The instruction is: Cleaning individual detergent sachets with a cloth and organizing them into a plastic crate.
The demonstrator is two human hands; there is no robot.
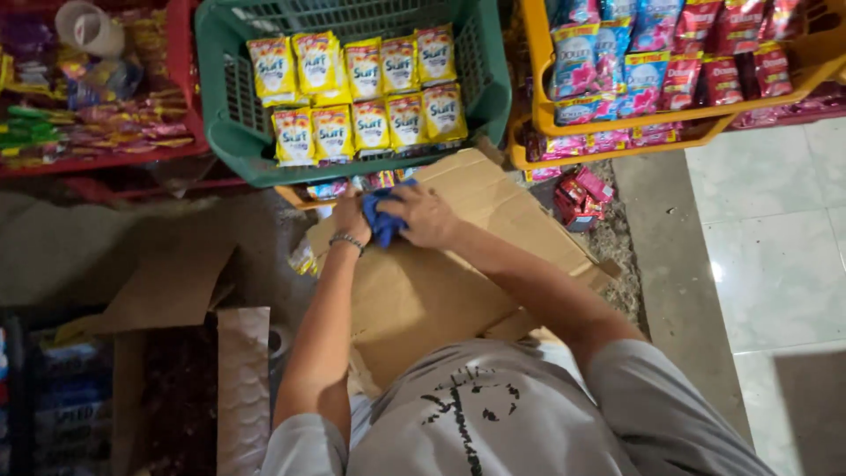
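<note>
Both your hands meet on a blue cloth (384, 222) at the far edge of the flattened cardboard (432, 291), just short of the green crate (220, 115).

Left hand (351, 219): closed on the cloth's left side, bracelet on the wrist, fingers curled under, so you can't see how tight.

Right hand (426, 214): clamped over the cloth's right side and top, covering most of it.

The cloth is bunched into a wad, so no clear long axis. Only a blue patch shows between the two hands, a bit more toward the left one. It sits directly between the hands, touching both, neither hand nearer. Whether it rests on the cardboard or is held just above it, can't tell.

Relative to the cardboard:
- green crate just beyond its far edge, with two rows of yellow sachets (357, 88) standing inside
- yellow rack (652, 115) beyond and to the right, holding blue and red sachets
- small pile of red packets (580, 196) on the floor just off its right edge
- red rack (106, 159) well off to the far left
- open box (167, 388) near its left side, close to your left elbow
- white tiled floor (775, 264) to the right
</note>
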